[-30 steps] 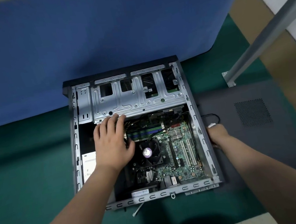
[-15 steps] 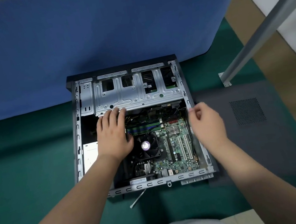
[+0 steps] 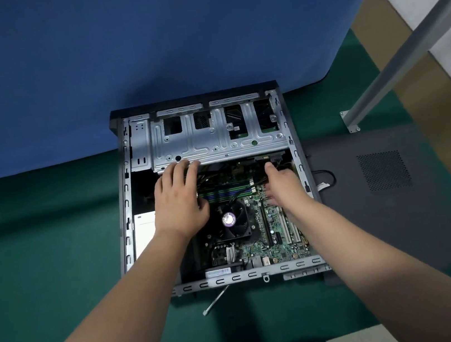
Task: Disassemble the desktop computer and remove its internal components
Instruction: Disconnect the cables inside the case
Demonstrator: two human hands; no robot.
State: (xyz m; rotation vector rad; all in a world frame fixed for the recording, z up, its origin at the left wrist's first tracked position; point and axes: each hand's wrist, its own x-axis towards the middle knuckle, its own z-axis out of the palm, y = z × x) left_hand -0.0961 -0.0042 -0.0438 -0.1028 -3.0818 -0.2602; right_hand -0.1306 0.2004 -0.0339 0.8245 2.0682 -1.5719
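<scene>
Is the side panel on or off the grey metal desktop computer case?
Off. The grey metal desktop computer case lies open, green motherboard exposed; a dark flat panel lies beside it.

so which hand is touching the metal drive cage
The left hand: its straight fingertips rest on the lower edge of the drive cage. The right hand reaches in among the cables below it.

drive cage [image 3: 214, 143]: bare matt metal | side panel [image 3: 399, 203]: matt dark, perforated | floor mat [image 3: 39, 242]: green cloth
</scene>
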